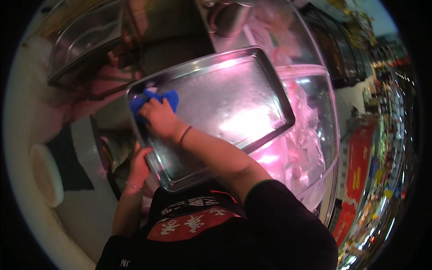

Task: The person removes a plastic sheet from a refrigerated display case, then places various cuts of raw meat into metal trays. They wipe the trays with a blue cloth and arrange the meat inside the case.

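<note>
A large rectangular metal tray (216, 91) lies slanted in front of my body, its inside shiny under pink light. My right hand (158, 116) presses a bunched blue cloth (171, 98) against the tray's inner left end, near the far left corner. With my left hand (139, 163) I grip the tray's outer left rim, thumb over the edge; the fingers beneath are hidden. My right forearm crosses over the near side of the tray.
Clear plastic bags (300, 135) fill a glass-sided case on the right. A metal pot (229, 18) stands beyond the tray. At upper left is a steel basin (91, 37); a round white container (47, 175) is at far left. Stocked shelves line the far right.
</note>
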Available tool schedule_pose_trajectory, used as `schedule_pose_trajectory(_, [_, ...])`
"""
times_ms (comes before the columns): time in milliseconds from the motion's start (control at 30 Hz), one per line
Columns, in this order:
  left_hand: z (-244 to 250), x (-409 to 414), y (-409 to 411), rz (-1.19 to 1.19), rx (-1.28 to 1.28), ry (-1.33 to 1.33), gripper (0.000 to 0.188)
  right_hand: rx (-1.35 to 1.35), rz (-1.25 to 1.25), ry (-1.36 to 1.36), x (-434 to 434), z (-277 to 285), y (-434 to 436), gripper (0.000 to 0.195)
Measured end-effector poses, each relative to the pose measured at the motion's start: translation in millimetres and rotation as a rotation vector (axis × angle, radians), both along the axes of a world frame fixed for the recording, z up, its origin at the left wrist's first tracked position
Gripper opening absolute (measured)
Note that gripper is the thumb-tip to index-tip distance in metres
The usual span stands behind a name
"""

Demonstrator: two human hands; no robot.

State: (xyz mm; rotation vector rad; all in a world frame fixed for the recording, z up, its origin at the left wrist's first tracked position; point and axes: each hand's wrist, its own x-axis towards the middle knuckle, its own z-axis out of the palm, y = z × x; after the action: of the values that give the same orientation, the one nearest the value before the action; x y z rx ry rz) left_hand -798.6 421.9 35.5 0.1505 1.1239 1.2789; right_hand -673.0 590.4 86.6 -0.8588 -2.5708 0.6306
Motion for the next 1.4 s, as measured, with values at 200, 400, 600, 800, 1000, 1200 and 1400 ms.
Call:
schedule_pose_trajectory(200, [27.0,5.7,41.0,0.016,-0.011,0.246,0.041,-0.466,0.311,-0.072,137.6,19.0,-95.5,0.024])
schedule_pose_trajectory(400, [-7.8,-27.8,28.9,-0.04,-0.093,0.424,0.054,-0.024,-0.256,-0.407,301.5,21.7,-52.4,0.015])
schedule_pose_trajectory(600, [34.4,-61.3,22.0,-0.018,-0.046,0.387,0.044,0.159,-1.101,-0.331,401.4,43.4,-94.3,0.014])
schedule_pose_trajectory(800, [62.2,-127.5,-31.3,-0.278,0.149,1.158,0.011,-0.048,-1.105,-0.332,398.3,-1.8,-208.2,0.035])
schedule_pose_trajectory(1000, [114.0,-125.4,-34.4,-0.063,-0.07,0.511,0.013,0.066,-1.284,0.151,371.6,36.7,-230.3,0.04])
schedule_pose_trajectory(1200, [112.9,-93.3,20.7,-0.232,0.045,0.402,0.014,-0.457,-1.122,1.395,365.1,70.6,-292.2,0.052])
schedule_pose_trajectory(1400, [128.3,18.6,31.4,-0.441,0.124,0.269,0.008,-0.397,-1.07,1.632,389.0,110.7,-364.8,0.076])
